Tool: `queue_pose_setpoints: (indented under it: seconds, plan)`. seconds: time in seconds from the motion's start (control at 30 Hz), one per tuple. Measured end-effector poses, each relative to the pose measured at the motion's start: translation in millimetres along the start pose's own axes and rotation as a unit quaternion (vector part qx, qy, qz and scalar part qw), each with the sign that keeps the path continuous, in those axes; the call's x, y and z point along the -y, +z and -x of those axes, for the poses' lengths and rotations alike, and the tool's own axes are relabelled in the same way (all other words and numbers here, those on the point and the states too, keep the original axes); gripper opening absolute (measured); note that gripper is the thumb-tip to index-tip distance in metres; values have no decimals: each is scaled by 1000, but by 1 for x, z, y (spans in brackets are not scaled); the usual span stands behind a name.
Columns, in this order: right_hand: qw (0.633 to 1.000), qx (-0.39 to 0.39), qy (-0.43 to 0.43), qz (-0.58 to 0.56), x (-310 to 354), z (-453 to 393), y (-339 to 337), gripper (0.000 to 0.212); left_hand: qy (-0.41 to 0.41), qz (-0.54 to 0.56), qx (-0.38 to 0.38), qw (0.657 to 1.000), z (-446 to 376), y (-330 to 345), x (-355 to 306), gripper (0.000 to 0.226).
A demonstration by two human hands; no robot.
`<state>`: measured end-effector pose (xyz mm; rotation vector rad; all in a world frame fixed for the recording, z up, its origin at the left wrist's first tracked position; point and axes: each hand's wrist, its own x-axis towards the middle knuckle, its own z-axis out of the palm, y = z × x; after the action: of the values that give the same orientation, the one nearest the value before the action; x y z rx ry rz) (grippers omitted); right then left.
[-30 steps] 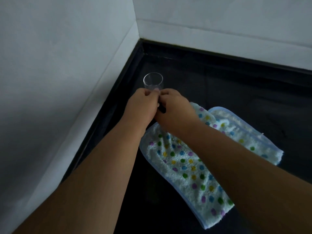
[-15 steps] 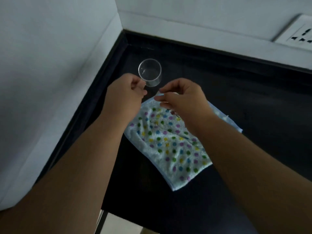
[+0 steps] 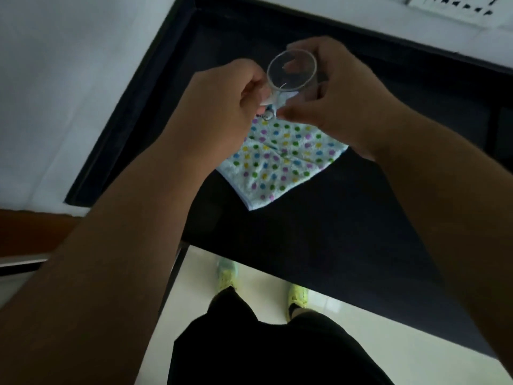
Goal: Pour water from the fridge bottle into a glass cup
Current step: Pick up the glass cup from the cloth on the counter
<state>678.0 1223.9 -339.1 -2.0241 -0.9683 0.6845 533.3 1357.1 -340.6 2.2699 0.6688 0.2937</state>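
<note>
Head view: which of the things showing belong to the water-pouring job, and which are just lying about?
Part of the job:
- glass cup, lifted above the counter
- right hand, gripping the cup
- left hand, fingers curled at the cup's base

Just lying about:
- polka-dot towel on the black counter
- wall socket

No fridge bottle in view.

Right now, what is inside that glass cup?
The glass cup looks empty; through it show fingers of the right hand gripping it. The left hand covers its lower left side.
</note>
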Motion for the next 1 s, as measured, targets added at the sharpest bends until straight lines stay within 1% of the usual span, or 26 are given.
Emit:
queue_pose_setpoints:
  seconds: [0.1,0.27,0.4,0.5,0.63,0.8,0.9,1.0]
  plan:
    - [1000,-16,10,-16,4,32,-7,64,28,-15,9,999,13,0,-15,21]
    - [995,-65,59,-39,16,85,-18,60,64,-15,64,996,28,-4,-36,24]
    - [980,-163,98,-55,26,126,-21,64,143,-39,117,982,29,-7,-62,23]
    - [957,-245,132,-79,34,160,-21,64,208,-54,161,963,29,-9,-86,22]
    - [914,-345,185,-109,45,218,-18,61,312,-36,216,924,42,1,-128,21]
    - [850,-442,253,-133,52,317,-21,59,402,-22,297,866,91,41,-189,18]
    - [816,-483,290,-130,59,384,-26,57,440,-12,353,826,133,64,-231,19]
    - [780,-522,321,-126,64,449,-32,57,464,8,391,795,178,88,-272,20]
